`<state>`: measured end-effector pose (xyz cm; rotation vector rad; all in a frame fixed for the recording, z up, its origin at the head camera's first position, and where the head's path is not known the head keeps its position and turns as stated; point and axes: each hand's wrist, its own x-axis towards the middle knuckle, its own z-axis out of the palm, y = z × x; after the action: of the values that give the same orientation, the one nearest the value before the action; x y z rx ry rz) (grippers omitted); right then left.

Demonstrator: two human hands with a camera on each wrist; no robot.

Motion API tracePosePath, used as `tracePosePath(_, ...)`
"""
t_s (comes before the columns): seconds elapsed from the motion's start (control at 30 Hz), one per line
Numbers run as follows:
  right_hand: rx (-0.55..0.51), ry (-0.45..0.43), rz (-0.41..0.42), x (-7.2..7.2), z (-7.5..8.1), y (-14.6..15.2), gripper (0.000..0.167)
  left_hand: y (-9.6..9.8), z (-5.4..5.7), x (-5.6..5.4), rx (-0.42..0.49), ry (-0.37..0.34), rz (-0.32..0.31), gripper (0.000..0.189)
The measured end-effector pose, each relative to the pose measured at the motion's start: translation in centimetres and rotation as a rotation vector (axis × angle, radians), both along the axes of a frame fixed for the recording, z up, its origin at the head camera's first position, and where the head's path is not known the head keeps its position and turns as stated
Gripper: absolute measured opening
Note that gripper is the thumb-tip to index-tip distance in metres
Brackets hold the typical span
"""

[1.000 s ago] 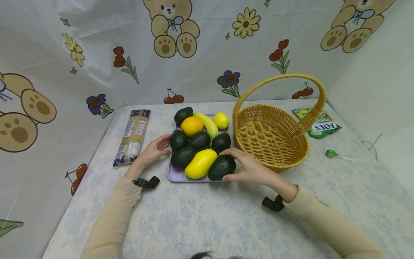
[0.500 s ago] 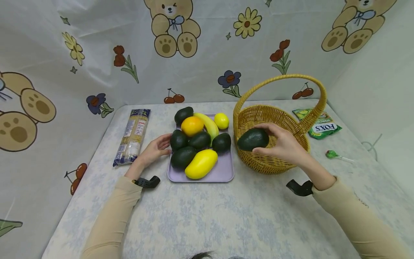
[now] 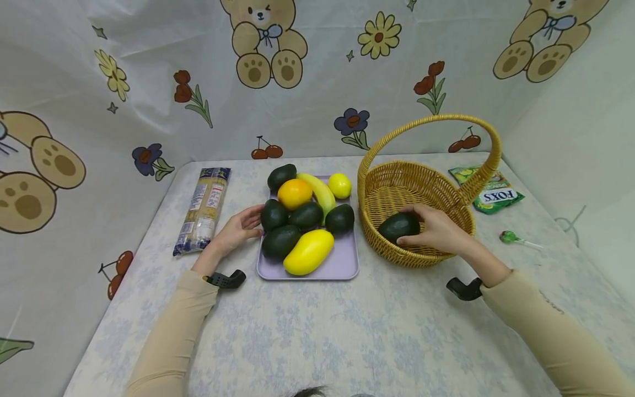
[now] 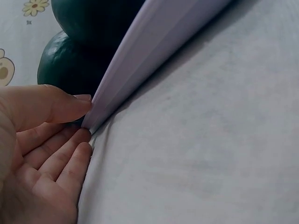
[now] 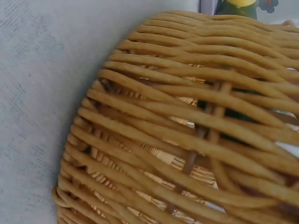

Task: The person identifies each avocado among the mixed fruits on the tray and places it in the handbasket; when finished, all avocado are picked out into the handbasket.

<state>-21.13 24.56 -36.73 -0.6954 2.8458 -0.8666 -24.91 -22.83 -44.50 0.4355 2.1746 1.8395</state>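
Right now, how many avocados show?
6: five avocados on the tray (back left, left, centre, right, front left), one avocado in the right hand, inside the basket. More may be hidden.

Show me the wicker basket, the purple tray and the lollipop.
Wicker basket (image 3: 392, 199), head view: bare woven floor.
Purple tray (image 3: 342, 261), head view: bare flat surface.
Lollipop (image 3: 508, 236), head view: wrapped candy end.
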Motion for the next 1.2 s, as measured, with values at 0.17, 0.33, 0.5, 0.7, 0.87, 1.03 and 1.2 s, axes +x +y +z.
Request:
tracePosePath(0.17, 0.049, 0.0, 0.025, -0.3, -0.5, 0.2, 0.069, -0.1, -0.1, -0.1, 0.002, 0.001, 0.002, 0.068)
tracePosePath(0.33, 0.068, -0.019, 0.049, -0.4, -0.8, 0.5, 0.068, -0.1, -0.1, 0.0, 0.003, -0.002, -0.002, 0.068)
tracePosePath(0.5, 0.076, -0.028, 0.054, -0.4, -0.7, 0.5, 0.069, -0.1, -0.1, 0.0, 0.009, -0.001, -0.008, 0.068)
tracePosePath(0.7, 0.072, -0.044, 0.038, -0.1, 0.3, 0.3, 0.071, -0.1, -0.1, 0.0, 0.012, -0.002, -0.005, 0.068)
tracePosePath(0.87, -0.014, -0.019, 0.028, 0.4, 2.5, -0.6, 0.069, -0.1, 0.0, 0.0, 0.005, -0.003, -0.002, 0.068)
tracePosePath(1.03, -0.133, 0.073, 0.087, 1.0, 4.9, -2.9, 0.064, -0.1, 0.0, 0.0, 0.0, 0.001, 0.001, 0.067)
tracePosePath(1.2, -0.21, 0.121, 0.218, 1.2, 6.5, -6.7, 0.063, -0.1, 0.0, 0.1, 0.005, 0.006, 0.0, 0.067)
